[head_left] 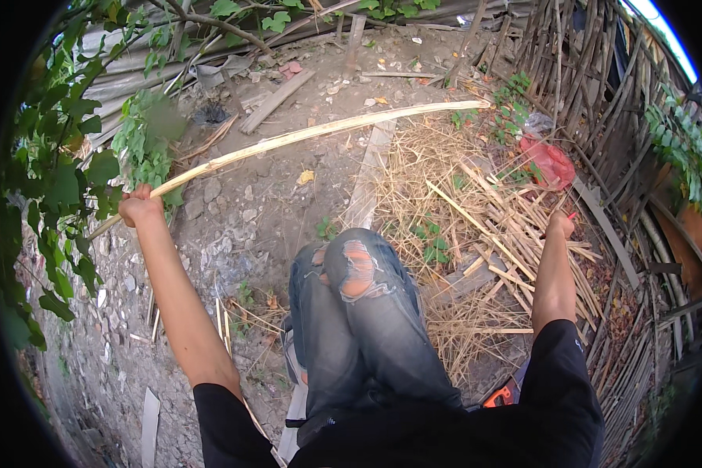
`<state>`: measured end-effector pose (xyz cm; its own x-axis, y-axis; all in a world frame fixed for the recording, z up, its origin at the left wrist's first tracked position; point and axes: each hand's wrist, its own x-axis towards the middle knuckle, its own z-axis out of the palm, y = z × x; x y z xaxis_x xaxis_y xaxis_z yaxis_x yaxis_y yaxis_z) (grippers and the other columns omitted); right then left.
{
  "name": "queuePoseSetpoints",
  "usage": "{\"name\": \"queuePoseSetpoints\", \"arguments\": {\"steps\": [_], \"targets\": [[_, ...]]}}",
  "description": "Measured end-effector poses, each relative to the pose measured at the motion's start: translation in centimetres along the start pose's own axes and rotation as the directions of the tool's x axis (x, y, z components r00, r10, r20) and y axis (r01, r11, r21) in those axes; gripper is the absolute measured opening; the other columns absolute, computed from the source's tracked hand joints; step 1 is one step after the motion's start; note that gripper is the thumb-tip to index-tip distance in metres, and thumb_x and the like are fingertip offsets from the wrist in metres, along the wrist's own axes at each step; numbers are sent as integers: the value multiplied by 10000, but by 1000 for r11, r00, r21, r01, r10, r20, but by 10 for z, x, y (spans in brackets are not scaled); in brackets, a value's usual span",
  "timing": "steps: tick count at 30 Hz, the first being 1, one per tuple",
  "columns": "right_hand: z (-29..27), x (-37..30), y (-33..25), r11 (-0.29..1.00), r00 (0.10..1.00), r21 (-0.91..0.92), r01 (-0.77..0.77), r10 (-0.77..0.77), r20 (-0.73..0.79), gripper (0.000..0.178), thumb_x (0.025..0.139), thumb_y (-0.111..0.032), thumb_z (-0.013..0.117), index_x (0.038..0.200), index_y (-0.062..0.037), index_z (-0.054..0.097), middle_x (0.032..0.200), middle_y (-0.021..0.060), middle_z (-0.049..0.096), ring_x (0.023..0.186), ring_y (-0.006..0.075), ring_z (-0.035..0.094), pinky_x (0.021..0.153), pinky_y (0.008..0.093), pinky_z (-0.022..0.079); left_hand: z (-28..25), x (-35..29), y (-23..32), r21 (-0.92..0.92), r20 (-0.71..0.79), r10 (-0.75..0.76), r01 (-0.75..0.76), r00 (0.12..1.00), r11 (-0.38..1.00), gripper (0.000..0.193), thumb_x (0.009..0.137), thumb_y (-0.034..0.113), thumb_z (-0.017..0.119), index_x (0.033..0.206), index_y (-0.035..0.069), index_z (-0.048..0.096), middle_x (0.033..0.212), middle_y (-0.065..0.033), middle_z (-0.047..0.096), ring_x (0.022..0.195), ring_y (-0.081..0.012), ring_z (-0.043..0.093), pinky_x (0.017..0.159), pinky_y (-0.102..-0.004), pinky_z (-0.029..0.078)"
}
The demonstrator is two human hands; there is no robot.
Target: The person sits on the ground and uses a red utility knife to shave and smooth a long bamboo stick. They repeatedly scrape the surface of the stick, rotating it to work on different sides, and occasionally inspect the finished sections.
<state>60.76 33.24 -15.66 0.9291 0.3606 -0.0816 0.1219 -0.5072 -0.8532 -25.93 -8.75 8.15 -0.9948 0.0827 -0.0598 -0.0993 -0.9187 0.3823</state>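
Observation:
My left hand (142, 207) is closed around a long, pale wooden strip (288, 135), near its left end. The strip bows slightly and reaches across in front of me, its far tip over the straw at the far right; a short end sticks out behind the fist. Out to the right, my right hand (559, 225) is closed, with a small red bit (572, 216) poking out of it. Most of what it grips is hidden. Below and beside that hand lies a heap of cut pale sticks (515, 222) on loose straw (413, 175).
A handsaw with an orange handle (498, 398) lies by my right side. A red mesh bag (550, 162) rests near the stick fence (600, 101). Leafy vines (62, 171) hang at the left. A grey board (370, 175) lies ahead of my knees; stones litter the dirt.

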Motion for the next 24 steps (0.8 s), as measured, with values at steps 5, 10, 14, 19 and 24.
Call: {"name": "queuePoseSetpoints", "arguments": {"steps": [5, 10, 14, 19, 24], "targets": [[-4, 15, 22, 884, 814, -91, 458, -376, 443, 469, 716, -336, 882, 1001, 8, 738, 911, 152, 737, 682, 193, 640, 622, 367, 476, 16, -38, -47, 67, -33, 66, -63, 997, 996, 131, 992, 183, 372, 899, 90, 377, 605, 0, 229, 471, -126, 202, 393, -297, 163], [-42, -237, -27, 797, 347, 584, -154, -510, 787, 503, 923, -383, 748, 1264, -52, 582, 1138, 155, 714, 445, 17, 339, 416, 218, 274, 21, -57, -59, 116, 65, 69, -77, 995, 990, 164, 1004, 212, 359, 874, 110, 356, 610, 8, 238, 474, -131, 205, 397, -291, 182], [-79, -358, -72, 758, 46, 589, -280, -602, 797, 696, 954, -518, 667, 1382, 4, 500, 1264, 172, 672, 497, 17, 299, 470, 191, 312, 33, -102, -83, 70, 50, 48, -52, 998, 996, 238, 1049, 271, 350, 868, 116, 350, 613, 8, 244, 482, -130, 197, 405, -289, 176], [-60, -423, -95, 783, 57, 513, -352, -529, 847, 499, 945, -406, 724, 1166, 26, 609, 956, 127, 711, 456, 28, 328, 435, 232, 318, 36, -126, -86, 68, 25, 12, -14, 1000, 998, 278, 1071, 305, 347, 870, 112, 352, 601, 11, 242, 475, -128, 188, 398, -287, 170], [-48, -435, -85, 815, 124, 562, -138, -549, 826, 322, 952, -334, 728, 894, -18, 708, 660, -2, 614, 465, 66, 377, 448, 273, 321, 23, -91, -55, 68, 86, 122, -128, 989, 989, 215, 1024, 255, 396, 875, 106, 355, 590, 15, 243, 466, -121, 202, 391, -287, 170]]}}
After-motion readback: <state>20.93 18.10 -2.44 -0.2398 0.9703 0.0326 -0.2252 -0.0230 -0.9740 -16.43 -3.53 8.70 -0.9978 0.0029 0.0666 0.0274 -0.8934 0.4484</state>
